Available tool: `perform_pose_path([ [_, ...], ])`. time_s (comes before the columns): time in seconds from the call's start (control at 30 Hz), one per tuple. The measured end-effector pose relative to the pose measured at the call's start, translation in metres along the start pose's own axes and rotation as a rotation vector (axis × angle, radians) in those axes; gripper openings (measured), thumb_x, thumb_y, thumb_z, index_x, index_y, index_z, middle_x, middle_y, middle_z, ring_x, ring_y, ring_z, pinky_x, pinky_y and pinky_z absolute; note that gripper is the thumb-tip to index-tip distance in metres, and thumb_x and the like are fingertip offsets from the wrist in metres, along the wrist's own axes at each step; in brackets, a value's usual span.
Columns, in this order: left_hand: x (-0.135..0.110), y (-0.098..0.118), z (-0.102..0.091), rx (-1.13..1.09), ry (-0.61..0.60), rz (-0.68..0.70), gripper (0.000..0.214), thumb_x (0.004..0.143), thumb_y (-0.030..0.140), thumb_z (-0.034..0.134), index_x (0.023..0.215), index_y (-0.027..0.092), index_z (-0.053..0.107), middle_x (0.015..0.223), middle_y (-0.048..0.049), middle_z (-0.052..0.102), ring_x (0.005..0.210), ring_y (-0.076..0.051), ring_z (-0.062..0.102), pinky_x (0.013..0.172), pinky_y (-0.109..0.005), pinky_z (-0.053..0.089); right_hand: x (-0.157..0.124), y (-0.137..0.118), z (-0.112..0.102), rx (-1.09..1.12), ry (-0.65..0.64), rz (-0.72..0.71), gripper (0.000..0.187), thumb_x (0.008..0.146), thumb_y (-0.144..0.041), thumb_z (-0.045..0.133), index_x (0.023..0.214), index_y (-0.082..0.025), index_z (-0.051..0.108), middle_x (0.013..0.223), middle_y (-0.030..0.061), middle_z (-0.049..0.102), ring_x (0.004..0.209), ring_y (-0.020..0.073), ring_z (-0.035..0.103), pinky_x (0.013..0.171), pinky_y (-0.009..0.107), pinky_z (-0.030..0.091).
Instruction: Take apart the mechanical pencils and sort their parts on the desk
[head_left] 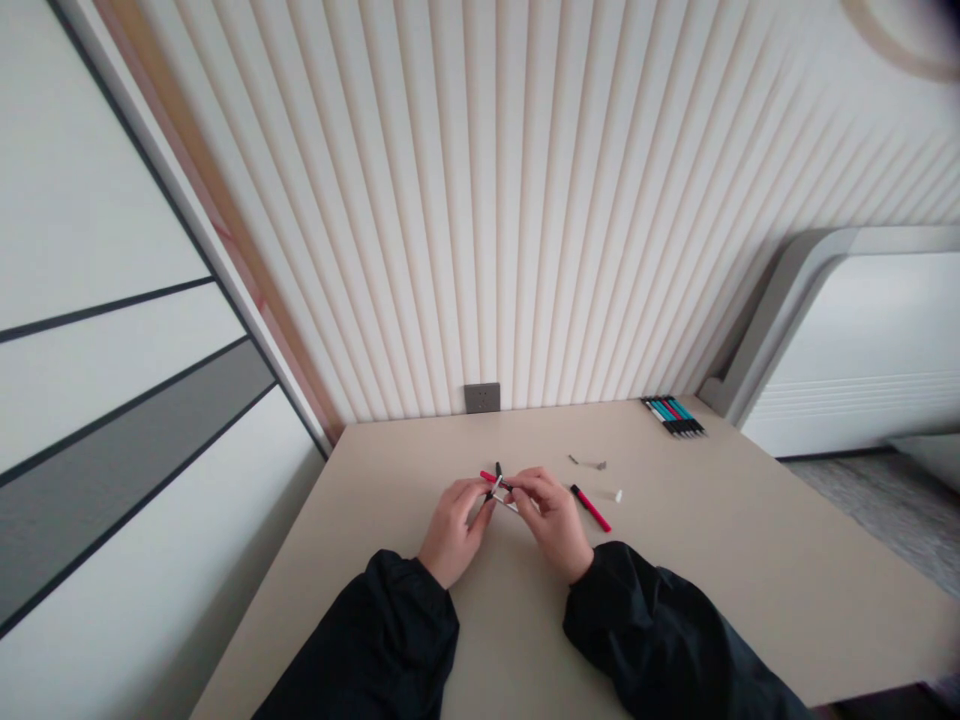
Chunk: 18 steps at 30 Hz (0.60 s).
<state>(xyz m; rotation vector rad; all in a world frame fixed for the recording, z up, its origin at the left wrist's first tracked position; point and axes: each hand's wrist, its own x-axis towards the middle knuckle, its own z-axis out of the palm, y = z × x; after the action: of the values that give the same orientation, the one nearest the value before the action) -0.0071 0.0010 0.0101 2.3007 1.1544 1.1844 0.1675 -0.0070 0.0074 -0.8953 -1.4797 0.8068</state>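
Red barrel — any lettering too small

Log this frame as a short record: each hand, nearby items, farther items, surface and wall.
Left hand: pinching a slim white-and-black piece
Right hand: fingers close to the same piece; exact grip too small to make out
Right of hands: red-and-black pen-like piece, small white bit
Far right: row of pens
Surface: beige table
Wall: dark socket plate
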Motion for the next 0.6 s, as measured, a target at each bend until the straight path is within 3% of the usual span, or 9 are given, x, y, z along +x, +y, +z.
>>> perform_pose_path([
  [0.13,0.000,0.001,0.000,0.041,0.021,-0.019,0.012,0.091,0.023,0.050,0.095,0.019,0.060,0.094,-0.0078,0.062,0.092,-0.020,0.060,0.085,-0.036,0.049,0.001,-0.003,-0.004,-0.154,0.025,-0.046,0.021,0.089,-0.029,0.053,0.099,-0.021,0.070,0.094,0.0070,0.061,0.080,0.0166,0.063,0.076,0.031,0.053],
  [0.27,0.001,0.003,0.000,0.046,0.048,-0.052,0.010,0.090,0.026,0.051,0.090,0.019,0.059,0.086,-0.0053,0.063,0.083,-0.019,0.060,0.078,-0.032,0.049,0.002,-0.002,-0.006,-0.163,0.078,-0.026,0.020,0.088,-0.034,0.056,0.093,-0.020,0.069,0.094,0.0080,0.062,0.082,0.0179,0.063,0.076,0.031,0.053],
  [0.4,0.002,0.006,0.001,0.031,0.056,-0.135,0.015,0.091,0.030,0.049,0.087,0.019,0.059,0.079,-0.0032,0.064,0.075,-0.017,0.060,0.072,-0.029,0.048,0.001,0.003,-0.002,0.058,0.110,0.083,0.019,0.084,-0.039,0.063,0.089,-0.020,0.065,0.090,0.0067,0.064,0.084,0.0196,0.065,0.077,0.033,0.054],
  [0.5,0.003,0.007,0.001,-0.010,0.067,-0.178,0.019,0.091,0.033,0.048,0.085,0.020,0.060,0.078,-0.0025,0.065,0.072,-0.016,0.060,0.069,-0.028,0.047,-0.002,0.005,0.004,0.283,0.036,0.215,0.027,0.082,-0.041,0.065,0.099,-0.021,0.059,0.089,0.0051,0.066,0.085,0.0209,0.068,0.081,0.037,0.054],
  [0.6,0.003,0.007,0.002,-0.062,0.090,-0.206,0.021,0.091,0.034,0.047,0.086,0.020,0.061,0.080,-0.0026,0.067,0.074,-0.016,0.061,0.069,-0.028,0.048,-0.004,0.005,0.010,0.334,-0.069,0.260,0.033,0.080,-0.041,0.067,0.105,-0.020,0.060,0.095,0.0057,0.067,0.087,0.0219,0.069,0.084,0.040,0.054],
])
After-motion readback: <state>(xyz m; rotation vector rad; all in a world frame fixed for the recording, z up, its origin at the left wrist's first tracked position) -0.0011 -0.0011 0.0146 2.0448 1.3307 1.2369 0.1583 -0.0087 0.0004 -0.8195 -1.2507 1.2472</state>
